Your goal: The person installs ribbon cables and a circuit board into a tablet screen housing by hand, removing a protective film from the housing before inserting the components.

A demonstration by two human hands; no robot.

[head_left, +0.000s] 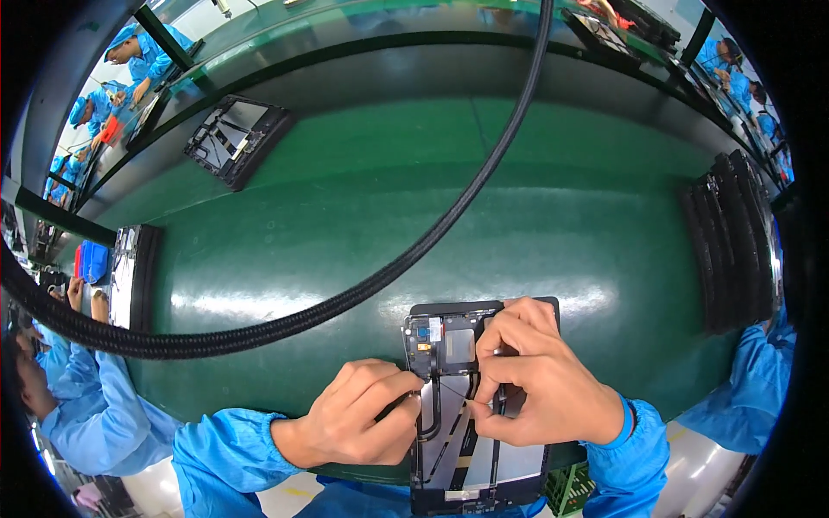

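The opened tablet (449, 419) is overlapped by the left hand (363, 416) and right hand (542, 380). Both are pinched together, on what cannot be clearly told.

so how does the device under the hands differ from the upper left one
The near device has the left hand and right hand at it; the far device has no hand on it. The near device lies nearly straight in view; the far device slants. Both are opened up and black-edged.
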